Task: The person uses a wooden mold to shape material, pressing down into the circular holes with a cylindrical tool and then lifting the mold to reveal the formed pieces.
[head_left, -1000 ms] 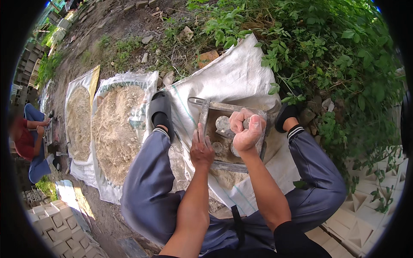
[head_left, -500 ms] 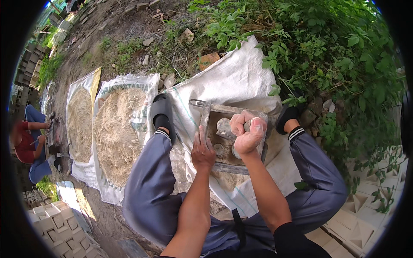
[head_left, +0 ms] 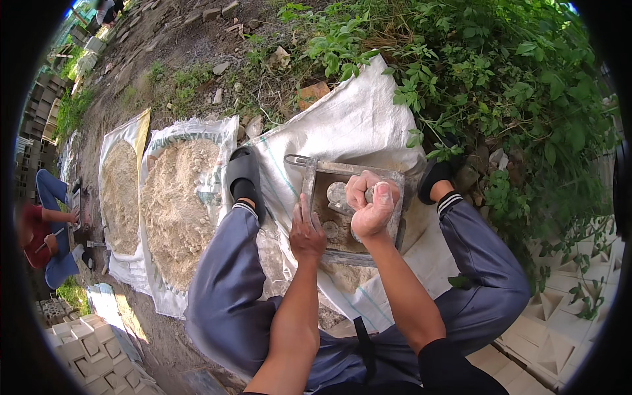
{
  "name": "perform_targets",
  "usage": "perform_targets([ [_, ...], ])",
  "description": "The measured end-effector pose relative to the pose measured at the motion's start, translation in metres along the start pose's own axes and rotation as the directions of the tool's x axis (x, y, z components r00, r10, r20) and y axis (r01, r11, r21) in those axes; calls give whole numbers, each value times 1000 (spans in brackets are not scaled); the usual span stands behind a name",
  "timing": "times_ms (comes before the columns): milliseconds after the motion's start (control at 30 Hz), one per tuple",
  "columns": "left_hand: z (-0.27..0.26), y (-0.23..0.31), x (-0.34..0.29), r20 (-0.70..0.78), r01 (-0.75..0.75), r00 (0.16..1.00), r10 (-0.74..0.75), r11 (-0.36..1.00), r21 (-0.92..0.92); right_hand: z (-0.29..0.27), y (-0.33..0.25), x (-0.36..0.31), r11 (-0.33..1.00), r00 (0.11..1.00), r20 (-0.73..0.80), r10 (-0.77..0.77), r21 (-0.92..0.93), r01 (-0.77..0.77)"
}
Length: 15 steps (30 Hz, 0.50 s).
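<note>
Metal mould tray (head_left: 320, 191), rectangular and grey with caked mix, set on white woven sheet (head_left: 355, 125) between the squatting legs, at 12 o'clock from the hands. Probably heavy and stiff, gritty rather than slippery; best taken by the raised side walls, or by the thin handle bar at its 10 o'clock corner. Contents damp and crumbly by the look, likely to break apart if jolted.

Right hand (head_left: 372, 204) over the tray's middle, fingers curled tight into a fist round a small grey tool or lump (head_left: 369, 193), mostly hidden by the grip; kind not discernible. Left hand (head_left: 305, 232) at the tray's 8 o'clock corner, fingers straight and close together, palm down, touching or just short of the near rim; nothing held.

Round pale discs (head_left: 336, 192) inside the tray, just beside the right fist at 9 o'clock. Black slippers (head_left: 243, 172) flanking the tray at 9 and 3 o'clock. Two sacks spread with sandy mix (head_left: 174, 204) well apart at 9 o'clock. Green weeds (head_left: 500, 79) at 1 o'clock; white patterned blocks (head_left: 559, 316) at 4 o'clock. Another person (head_left: 46, 230) crouched at the far 9 o'clock edge.
</note>
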<state>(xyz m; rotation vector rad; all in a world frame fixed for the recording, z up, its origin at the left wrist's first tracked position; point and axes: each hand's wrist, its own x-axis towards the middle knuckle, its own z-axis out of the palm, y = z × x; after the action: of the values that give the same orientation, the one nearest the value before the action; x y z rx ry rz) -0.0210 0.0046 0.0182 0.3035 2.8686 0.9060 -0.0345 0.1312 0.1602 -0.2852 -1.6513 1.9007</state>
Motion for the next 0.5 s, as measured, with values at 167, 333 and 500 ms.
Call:
perform_targets([
  [167, 2, 0, 3, 40, 23, 999, -22, 999, -25, -4, 12, 10, 984, 973, 230, 2, -172, 38],
  [333, 4, -1, -1, 13, -17, 1000, 17, 1000, 23, -8, 16, 7, 969, 970, 240, -31, -232, 89],
  [500, 1, 4, 0, -12, -17, 1000, 17, 1000, -3, -7, 12, -7, 1000, 998, 56, -14, -11, 14],
])
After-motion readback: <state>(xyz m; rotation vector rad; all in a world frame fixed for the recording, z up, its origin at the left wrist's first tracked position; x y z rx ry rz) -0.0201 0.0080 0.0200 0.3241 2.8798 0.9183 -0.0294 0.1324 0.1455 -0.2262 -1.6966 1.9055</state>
